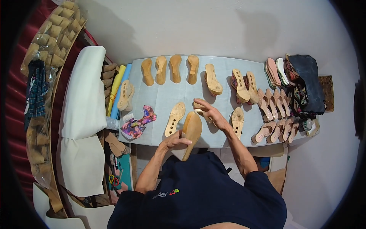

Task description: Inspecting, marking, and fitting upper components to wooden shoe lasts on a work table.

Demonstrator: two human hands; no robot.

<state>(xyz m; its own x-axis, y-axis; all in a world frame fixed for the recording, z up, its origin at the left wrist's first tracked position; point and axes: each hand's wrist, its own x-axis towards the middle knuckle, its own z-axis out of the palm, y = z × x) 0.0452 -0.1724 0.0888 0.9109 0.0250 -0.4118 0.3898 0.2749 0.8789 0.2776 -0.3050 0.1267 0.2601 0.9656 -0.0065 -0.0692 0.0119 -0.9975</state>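
My left hand (176, 140) is wrapped round a tan wooden shoe last (193, 129), held tilted above the table's front edge. Its sole-shaped side faces up; a pale part shows below, near my wrist. My right hand (213, 115) reaches in with fingers stretched, just above the upper end of that last. A small white piece (198, 111) shows by its fingertips; I cannot tell whether they touch it. Partly hidden behind these fingers is another wooden piece (196, 103). Left of the held last lies a wooden sole with a row of holes (176, 116); another wooden sole (237, 119) lies right of my hand.
Several lasts (175, 68) line the back of the grey table (160, 95). Wooden platform soles (240, 86) stand at right, near finished pink sandals (265, 105) and a black sheet (307, 76). Floral fabric (139, 124) lies front left. White rolled material (82, 95) and scissors (113, 180) are farther left.
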